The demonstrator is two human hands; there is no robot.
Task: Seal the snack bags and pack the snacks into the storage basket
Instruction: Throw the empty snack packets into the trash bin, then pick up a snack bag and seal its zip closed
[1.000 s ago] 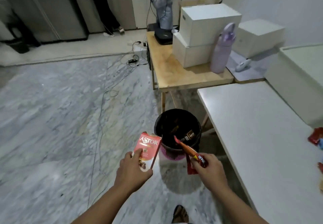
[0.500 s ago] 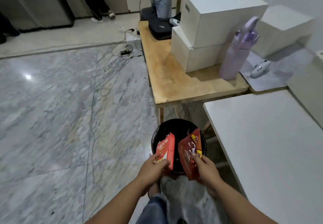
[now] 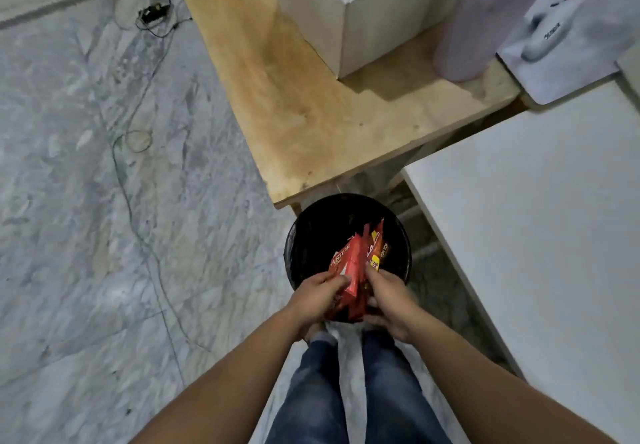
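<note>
Left hand: the left hand (image 3: pixel 317 296) curls its grip round a red box marked ASTOR (image 3: pixel 347 272), held upright over the mouth of the basket.
Right hand: the right hand (image 3: pixel 388 300) pinches a bunch of red and yellow snack bags (image 3: pixel 375 246), pressed against the red box; how many bags there are cannot be told.
Storage basket: a round black basket (image 3: pixel 311 235) stands on the floor at the person's knees, tucked partly under the corner of the wooden desk; its inside is dark and what it holds cannot be made out.
Snacks: box and bags sit together above the near half of the basket's opening, still in both hands.
Wooden desk: the wooden desk (image 3: pixel 311 114) carries white boxes (image 3: pixel 346 24) and a pale purple bottle (image 3: pixel 464 35).
White desk: a white desk (image 3: pixel 536 218) lies just right of the basket.
Floor: grey marble floor (image 3: pixel 86 201) with a thin cable (image 3: pixel 128 180) trailing across it.
Person: legs in blue jeans (image 3: pixel 311 391), seen from above.
</note>
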